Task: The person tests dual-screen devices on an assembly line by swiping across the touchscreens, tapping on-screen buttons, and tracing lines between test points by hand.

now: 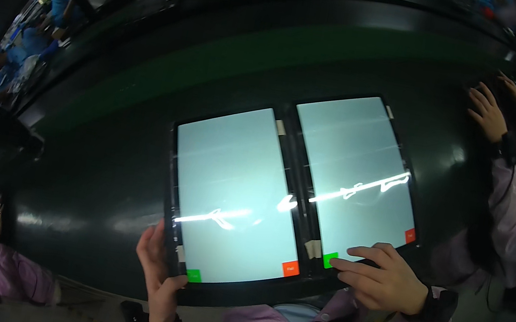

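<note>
Two tablets lie side by side on the dark table before me, their screens lit a plain pale white-green. The left tablet (233, 184) has a green square at its lower left corner and a red one at its lower right. My left hand (160, 275) grips its lower left corner, thumb at the front edge and fingers along the side. On the right tablet (355, 178), a fingertip of my right hand (385, 280) is at the green square (329, 260). The fingers of that hand are stretched out and apart, holding nothing. Bright light reflections cross both screens.
The dark green table (100, 154) curves across the view. At the right are another person's hands (489, 112) over the table, with pink sleeves. Another pink-sleeved person (0, 253) sits at the lower left. Blurred people and equipment fill the upper left.
</note>
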The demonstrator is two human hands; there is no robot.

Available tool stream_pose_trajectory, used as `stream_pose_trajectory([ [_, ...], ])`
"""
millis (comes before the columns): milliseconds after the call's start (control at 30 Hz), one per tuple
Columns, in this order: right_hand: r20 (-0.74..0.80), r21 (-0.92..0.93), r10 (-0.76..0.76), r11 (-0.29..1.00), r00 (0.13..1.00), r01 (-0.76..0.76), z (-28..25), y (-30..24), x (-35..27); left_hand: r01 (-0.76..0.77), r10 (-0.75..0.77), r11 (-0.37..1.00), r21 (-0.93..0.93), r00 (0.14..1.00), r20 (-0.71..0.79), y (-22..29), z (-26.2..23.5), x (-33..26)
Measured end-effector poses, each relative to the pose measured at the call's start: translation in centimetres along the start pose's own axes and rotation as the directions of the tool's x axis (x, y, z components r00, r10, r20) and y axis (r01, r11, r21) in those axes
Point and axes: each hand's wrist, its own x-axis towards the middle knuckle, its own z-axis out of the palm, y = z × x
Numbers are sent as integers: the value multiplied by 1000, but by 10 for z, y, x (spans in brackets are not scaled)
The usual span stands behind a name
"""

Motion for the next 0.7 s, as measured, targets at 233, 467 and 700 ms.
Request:
stream_pose_trajectory([
  [233,-198,-16,76,997,977,-81,-18,7,14,17,-21,985,173,1000,18,5,0,-4],
  [467,-379,57,278,959,883,-277,-38,64,52,-361,396,819,447,918,15,43,1,52],
  [700,-259,60,305,952,917,-300,-33,80,66,-577,449,425,698,803,391,41,11,87],
])
